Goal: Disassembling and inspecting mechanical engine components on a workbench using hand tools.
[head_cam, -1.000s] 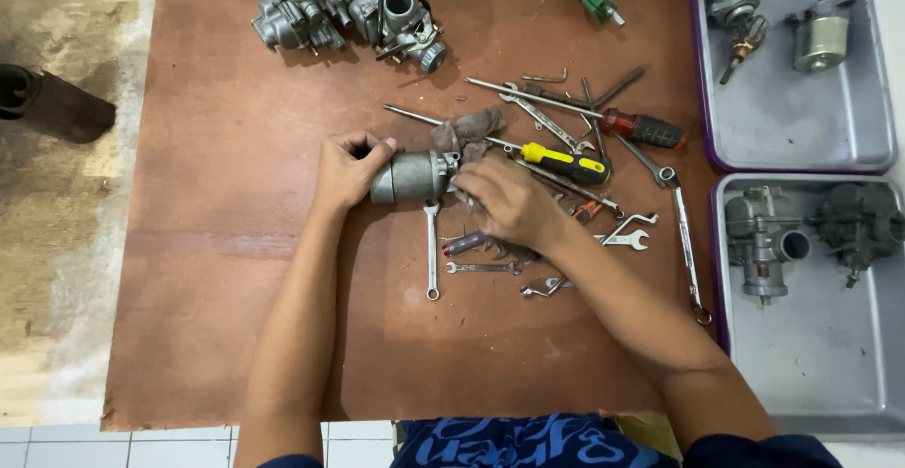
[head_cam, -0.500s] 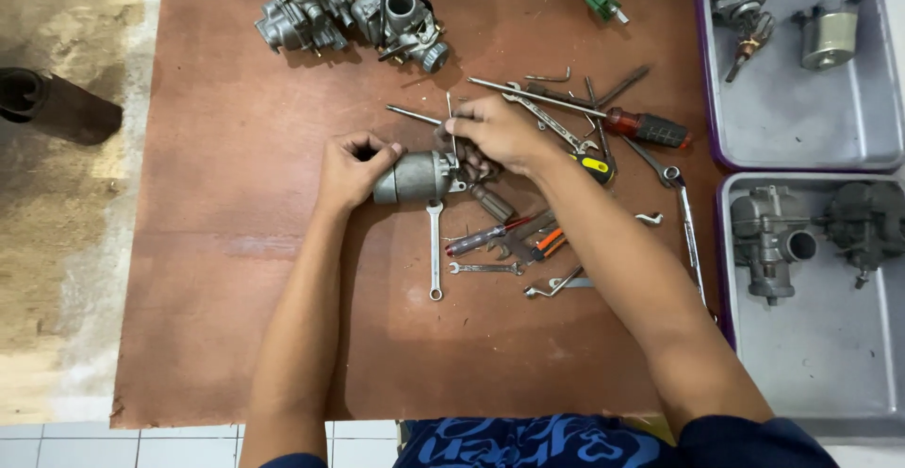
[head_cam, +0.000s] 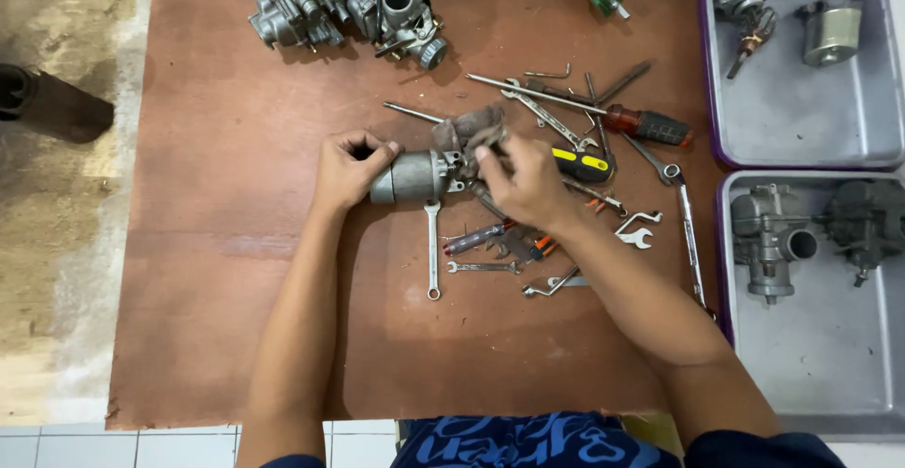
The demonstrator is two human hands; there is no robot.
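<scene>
Brown board covers the counter (head_cam: 236, 317), with pale tiles along its near edge and a worn patch to the left. Near the middle lies a grey metal cylinder (head_cam: 415, 176), a small motor-like part, on its side. The left hand (head_cam: 347, 168) is wrapped around its left end, fingers curled closed on it. The right hand (head_cam: 528, 180) sits at the cylinder's right end, fingers pinched shut on a dirty grey rag (head_cam: 468, 131) pressed against that end. Just below the cylinder a combination wrench (head_cam: 432, 251) lies pointing toward the person. Around the right hand is a scatter of tools: a yellow-and-black handled screwdriver (head_cam: 580, 164), a red-and-black handled screwdriver (head_cam: 646, 126), and small open-ended spanners (head_cam: 483, 267). At the far edge of the board stand two carburettors (head_cam: 344, 6), side by side. To the right, two grey trays (head_cam: 848, 138) hold more metal engine parts, well apart from the hands.
</scene>
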